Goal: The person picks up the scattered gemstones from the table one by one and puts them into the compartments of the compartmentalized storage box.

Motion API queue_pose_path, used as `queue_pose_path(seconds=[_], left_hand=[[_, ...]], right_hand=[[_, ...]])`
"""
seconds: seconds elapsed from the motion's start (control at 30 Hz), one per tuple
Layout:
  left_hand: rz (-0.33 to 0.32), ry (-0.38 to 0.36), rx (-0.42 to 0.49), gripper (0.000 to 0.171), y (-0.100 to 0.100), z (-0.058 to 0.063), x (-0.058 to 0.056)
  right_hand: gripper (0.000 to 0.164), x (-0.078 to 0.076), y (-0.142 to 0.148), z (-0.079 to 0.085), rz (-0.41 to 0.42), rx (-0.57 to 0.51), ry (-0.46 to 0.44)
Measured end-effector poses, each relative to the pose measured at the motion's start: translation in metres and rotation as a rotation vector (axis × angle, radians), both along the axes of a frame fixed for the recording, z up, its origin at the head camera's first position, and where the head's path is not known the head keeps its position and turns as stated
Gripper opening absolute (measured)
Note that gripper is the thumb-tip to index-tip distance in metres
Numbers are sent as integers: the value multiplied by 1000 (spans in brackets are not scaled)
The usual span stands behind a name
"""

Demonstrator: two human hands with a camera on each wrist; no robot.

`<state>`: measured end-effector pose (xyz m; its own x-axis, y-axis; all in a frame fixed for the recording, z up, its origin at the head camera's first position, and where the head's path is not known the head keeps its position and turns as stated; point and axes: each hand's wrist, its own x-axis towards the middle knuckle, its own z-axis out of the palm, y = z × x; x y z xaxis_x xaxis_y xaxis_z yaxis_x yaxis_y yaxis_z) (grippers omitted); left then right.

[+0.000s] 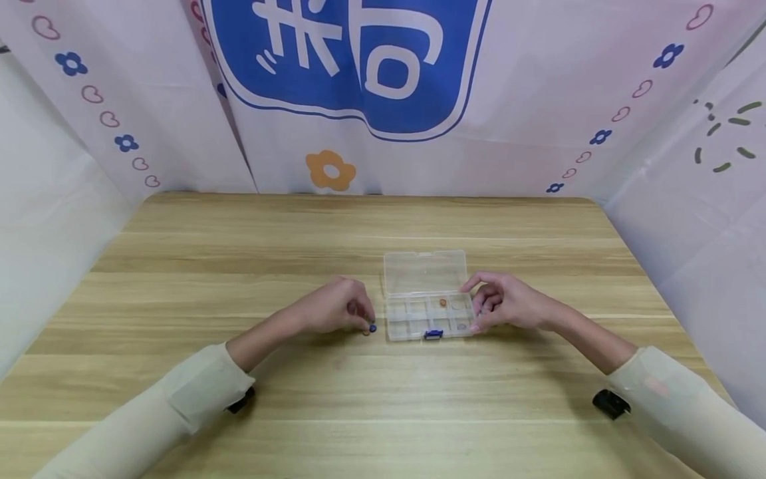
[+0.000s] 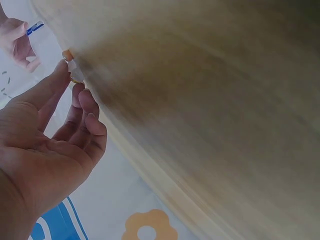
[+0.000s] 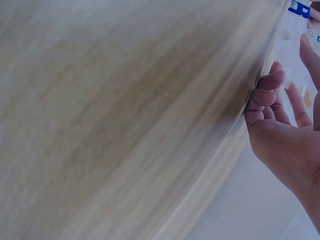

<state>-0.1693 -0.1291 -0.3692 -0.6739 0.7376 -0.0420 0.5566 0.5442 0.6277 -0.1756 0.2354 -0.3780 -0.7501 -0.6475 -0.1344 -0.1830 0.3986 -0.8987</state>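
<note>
A clear plastic compartment box lies on the table with its lid folded back. My right hand grips its right end, index finger by the hinge corner and thumb at the front corner, other fingers curled. Left of the box, my left hand pinches at small bead-like pieces close to the tabletop. Beside those fingertips are a blue bead and an orange piece. A clear piece shows between thumb and fingers in the left wrist view; I cannot tell which pieces are firmly held.
An orange bead and a few clear pieces sit in the box's right compartments. A blue latch is on its front edge. The wood-grain table ends at a printed cloth backdrop. Black wrist devices hang under both sleeves.
</note>
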Motion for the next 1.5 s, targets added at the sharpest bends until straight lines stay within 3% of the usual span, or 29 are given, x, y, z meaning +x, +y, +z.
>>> queue_pose_path(seconds=[0.57,1.2,1.5], left_hand=[[-5,-5,-9,6,2,0,3],[83,-89,48,4,-5,11,-1],[81,-83,73,5,-10,13,0]], right_hand=[[55,0,-1,-1,-9,19,-8],[56,0,-2,1,-9,22,-10],[57,-1,-2,0,0,19,-9]])
